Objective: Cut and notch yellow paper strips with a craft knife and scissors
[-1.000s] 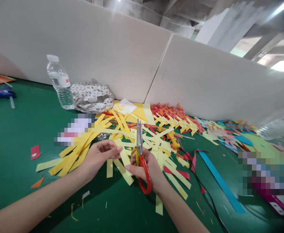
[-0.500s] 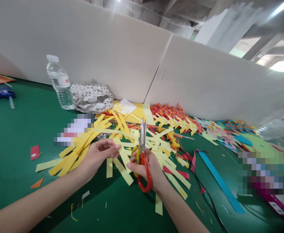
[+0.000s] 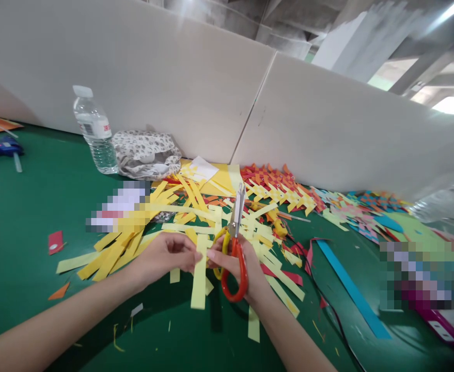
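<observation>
A pale yellow paper strip (image 3: 199, 279) is pinched between the thumb and fingers of my left hand (image 3: 174, 254), its long end hanging toward me. My right hand (image 3: 240, 261) holds a pair of scissors (image 3: 239, 243) with one red and one yellow handle loop; the blades point up and away and look closed. The right thumb tip lies close beside the strip; I cannot tell whether it touches. Behind and around both hands spreads a pile of yellow strips (image 3: 124, 248) and pale strips (image 3: 283, 294).
A water bottle (image 3: 95, 132) and a patterned cloth pouch (image 3: 147, 155) stand by the white partition (image 3: 165, 77). Woven paper pieces (image 3: 273, 181) lie along it. To the right are a blue strip (image 3: 353, 289) and a black cable (image 3: 335, 315); a blue glue gun (image 3: 2, 149) lies far left.
The strip has swung from slanting to nearly upright and come closer to me. My left hand has moved slightly right and down, and the scissors tilt more to the right.
</observation>
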### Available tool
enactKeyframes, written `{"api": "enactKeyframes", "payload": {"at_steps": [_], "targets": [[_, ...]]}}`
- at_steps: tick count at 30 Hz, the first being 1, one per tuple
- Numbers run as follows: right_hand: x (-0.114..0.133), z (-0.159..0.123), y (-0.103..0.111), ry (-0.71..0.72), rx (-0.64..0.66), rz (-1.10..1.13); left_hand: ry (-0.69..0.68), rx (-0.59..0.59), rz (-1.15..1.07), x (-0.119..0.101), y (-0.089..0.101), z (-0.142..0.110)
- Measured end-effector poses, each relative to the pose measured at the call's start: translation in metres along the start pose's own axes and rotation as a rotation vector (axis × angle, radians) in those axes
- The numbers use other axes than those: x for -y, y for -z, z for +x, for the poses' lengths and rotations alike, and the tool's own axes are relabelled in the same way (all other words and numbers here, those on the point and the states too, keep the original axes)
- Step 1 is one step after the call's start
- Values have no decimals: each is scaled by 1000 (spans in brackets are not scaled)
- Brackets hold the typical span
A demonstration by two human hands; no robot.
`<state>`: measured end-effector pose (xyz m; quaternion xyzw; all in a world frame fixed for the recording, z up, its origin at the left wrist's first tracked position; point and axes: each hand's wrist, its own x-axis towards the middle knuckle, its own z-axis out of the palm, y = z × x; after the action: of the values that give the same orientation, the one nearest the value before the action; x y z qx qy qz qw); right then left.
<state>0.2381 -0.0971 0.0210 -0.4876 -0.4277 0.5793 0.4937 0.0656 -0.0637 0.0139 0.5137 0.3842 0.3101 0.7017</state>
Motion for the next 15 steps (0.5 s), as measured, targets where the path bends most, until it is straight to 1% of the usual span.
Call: {"api": "enactKeyframes", "payload": {"at_steps": [3,5,9,13,15], "targets": [[2,0,2,36,-7,-45,94,148,65,3,-3,-1],[2,0,1,46,-30,-54,116,190,91,5,-4,-1],[0,2,1,81,-103,-22,115,205,111,6,-3,0],[-1,5,6,156,-237,8,126,230,135,4,1,2],[-1,5,10,192,-283,36,117,192,136,3,4,4]]}}
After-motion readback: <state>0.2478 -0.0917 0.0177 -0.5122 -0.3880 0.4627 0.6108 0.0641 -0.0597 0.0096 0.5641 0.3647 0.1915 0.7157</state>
